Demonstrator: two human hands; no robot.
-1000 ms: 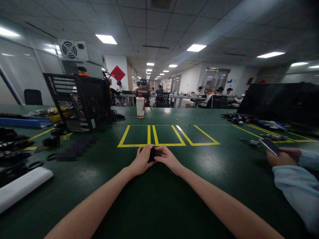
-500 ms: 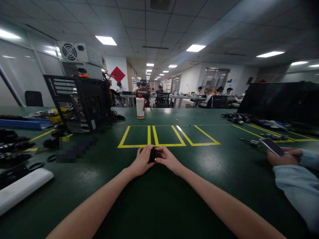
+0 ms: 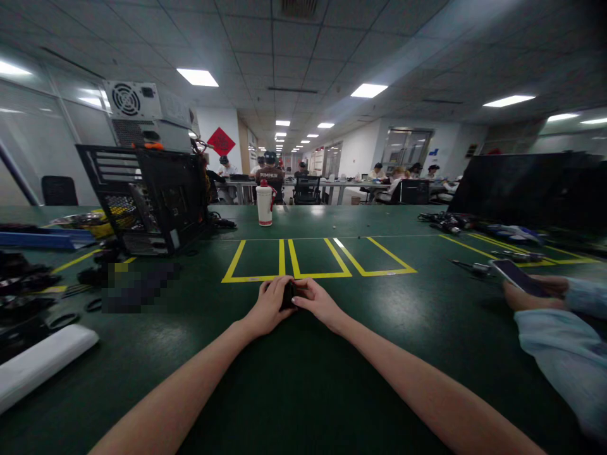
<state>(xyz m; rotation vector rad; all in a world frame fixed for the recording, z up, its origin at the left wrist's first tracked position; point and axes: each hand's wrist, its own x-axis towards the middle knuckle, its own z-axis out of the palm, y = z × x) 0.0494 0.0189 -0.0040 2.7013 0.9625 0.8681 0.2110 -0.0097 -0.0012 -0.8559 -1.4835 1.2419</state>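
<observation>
A broad, dark-green, smooth-topped table [image 3: 408,354] spreads beneath the person's arms. Toward its far left stands a black, open-framed metal computer case [image 3: 164,202]. Flat yellow tape outlines [image 3: 322,276] mark the middle of the surface, just beyond the fingers. The bare left hand [image 3: 270,306] curls around the left side of a small, black, blocky object [image 3: 287,296], grasping it; the bare right hand [image 3: 320,302] grips its right side with thumb and fingertips. The object sits between both hands, partly hidden by fingers.
</observation>
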